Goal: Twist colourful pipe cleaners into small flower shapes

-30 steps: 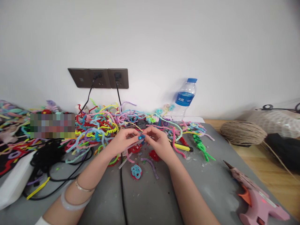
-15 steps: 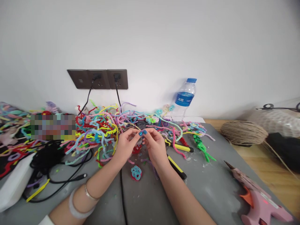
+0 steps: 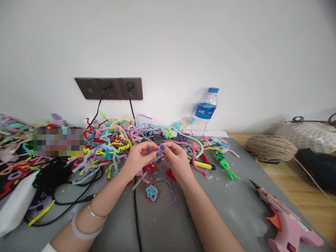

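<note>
A small purple pipe cleaner piece (image 3: 159, 149) is pinched between my two hands above the grey table. My left hand (image 3: 140, 157) has its thumb and fingertips closed on it from the left. From the right, my right hand (image 3: 177, 161) grips it with thumb and fingers; its exact shape is mostly covered. Below them lies a blue pipe cleaner flower (image 3: 152, 192) with a red edge. Near it are a loose purple pipe cleaner (image 3: 168, 186), a red fuzzy piece (image 3: 171, 174) and a translucent strip (image 3: 140, 180).
Tangled coloured pipe cleaners (image 3: 110, 140) spread along the wall. A plastic bottle (image 3: 206, 112) stands behind; a yellow-and-black cutter (image 3: 202, 164) lies right of my hands. A pink glue gun (image 3: 287, 224) and twine ball (image 3: 271, 147) are farther right. A black cable (image 3: 136, 217) crosses the table.
My hands have shifted slightly, and more of the purple piece shows between them. My right forearm has moved right, uncovering the loose purple pipe cleaner; the lower cutter no longer shows.
</note>
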Demonstrator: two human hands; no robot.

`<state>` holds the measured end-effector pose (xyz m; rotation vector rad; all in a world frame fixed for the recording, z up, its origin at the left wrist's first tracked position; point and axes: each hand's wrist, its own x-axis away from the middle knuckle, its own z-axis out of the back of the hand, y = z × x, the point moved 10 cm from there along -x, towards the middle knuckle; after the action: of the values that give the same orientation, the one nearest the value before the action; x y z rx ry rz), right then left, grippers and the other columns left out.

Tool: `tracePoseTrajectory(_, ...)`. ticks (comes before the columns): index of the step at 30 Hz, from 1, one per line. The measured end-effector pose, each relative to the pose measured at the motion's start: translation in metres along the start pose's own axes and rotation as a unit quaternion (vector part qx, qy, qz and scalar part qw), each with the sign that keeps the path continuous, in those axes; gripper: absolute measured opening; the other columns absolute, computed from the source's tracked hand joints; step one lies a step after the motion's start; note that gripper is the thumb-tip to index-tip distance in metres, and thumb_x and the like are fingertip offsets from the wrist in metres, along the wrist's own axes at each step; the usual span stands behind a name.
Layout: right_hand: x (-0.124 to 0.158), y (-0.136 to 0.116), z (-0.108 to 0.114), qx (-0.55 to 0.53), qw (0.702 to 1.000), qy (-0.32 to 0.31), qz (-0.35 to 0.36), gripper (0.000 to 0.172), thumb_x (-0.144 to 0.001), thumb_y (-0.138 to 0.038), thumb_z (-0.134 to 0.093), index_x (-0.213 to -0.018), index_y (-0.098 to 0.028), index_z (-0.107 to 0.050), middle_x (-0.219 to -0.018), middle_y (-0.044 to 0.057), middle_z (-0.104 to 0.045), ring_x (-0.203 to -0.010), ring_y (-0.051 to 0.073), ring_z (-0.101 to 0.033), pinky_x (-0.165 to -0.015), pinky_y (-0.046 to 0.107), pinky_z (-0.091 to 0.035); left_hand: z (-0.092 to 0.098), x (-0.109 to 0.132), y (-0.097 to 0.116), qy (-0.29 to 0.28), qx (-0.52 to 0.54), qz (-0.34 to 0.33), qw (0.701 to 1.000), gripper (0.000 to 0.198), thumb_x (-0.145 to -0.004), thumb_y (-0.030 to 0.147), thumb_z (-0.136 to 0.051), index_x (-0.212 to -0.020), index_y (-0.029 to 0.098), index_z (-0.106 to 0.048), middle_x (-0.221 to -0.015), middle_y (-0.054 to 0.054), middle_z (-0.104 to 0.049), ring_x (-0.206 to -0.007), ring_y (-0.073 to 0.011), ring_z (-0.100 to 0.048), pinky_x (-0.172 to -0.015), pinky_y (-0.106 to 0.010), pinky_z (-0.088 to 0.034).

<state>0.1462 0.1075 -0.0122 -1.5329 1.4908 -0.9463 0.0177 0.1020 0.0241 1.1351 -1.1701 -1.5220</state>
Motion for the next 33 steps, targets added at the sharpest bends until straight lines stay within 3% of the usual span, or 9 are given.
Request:
tracePoseTrajectory(6, 0.001, -0.003, -0.005, 0.0, 1.0, -0.018, 0.012, 0.035, -0.072, -0.055, -0.072, -0.075, -0.021, -0.07, -0.066, 0.002, -0.066, -0.06, 0.016, -0.061, -0.055, 0.028, -0.051, 0.005, 0.0, -0.001, 0.025, 0.009, 0.009, 1.0, 0.021, -0.075, 0.034, -0.071, -0.086, 0.018, -0.067, -0.075, -0.002, -0.069, -0.058, -0.0136, -0.064, -0.057, -0.024, -0.051)
tracePoseTrajectory(11, 0.004, -0.014, -0.008, 0.031, 0.998, -0.026, 0.043, 0.027, -0.073, -0.042, -0.076, -0.091, -0.023, -0.072, -0.076, 0.002, -0.069, -0.068, 0.017, -0.064, -0.064, 0.029, -0.054, 0.007, 0.0, 0.0, 0.05, 0.048, 0.005, 0.998, 0.021, -0.075, 0.035, -0.072, -0.088, 0.018, -0.068, -0.082, -0.003, -0.071, -0.062, -0.014, -0.066, -0.062, -0.026, -0.055)
tracePoseTrajectory(17, 0.005, -0.024, -0.005, 0.078, 0.993, -0.021, 0.088, 0.019, -0.071, -0.036, -0.077, -0.084, -0.022, -0.074, -0.084, 0.004, -0.073, -0.077, 0.02, -0.067, -0.07, 0.033, -0.056, 0.006, 0.002, -0.007, 0.058, 0.074, 0.044, 0.995, 0.027, -0.069, 0.041, -0.077, -0.081, 0.018, -0.069, -0.076, -0.003, -0.072, -0.063, -0.0168, -0.068, -0.062, -0.029, -0.058)
tracePoseTrajectory(28, 0.004, -0.02, -0.009, 0.039, 0.996, -0.057, 0.051, 0.018, -0.071, -0.037, -0.079, -0.079, -0.023, -0.075, -0.077, 0.001, -0.072, -0.067, 0.017, -0.066, -0.066, 0.031, -0.056, 0.003, 0.003, -0.007, 0.025, 0.097, 0.057, 0.993, 0.023, -0.069, 0.035, -0.078, -0.08, 0.016, -0.073, -0.071, -0.004, -0.073, -0.065, -0.0181, -0.07, -0.062, -0.028, -0.058)
tracePoseTrajectory(33, 0.005, -0.017, -0.012, 0.042, 0.996, -0.059, 0.046, 0.021, -0.073, -0.04, -0.077, -0.085, -0.022, -0.073, -0.078, 0.001, -0.071, -0.067, 0.015, -0.065, -0.066, 0.029, -0.054, 0.012, 0.003, -0.003, 0.078, 0.062, 0.012, 0.995, 0.019, -0.073, 0.034, -0.074, -0.081, 0.018, -0.071, -0.077, -0.004, -0.073, -0.067, -0.0184, -0.07, -0.062, -0.028, -0.057)
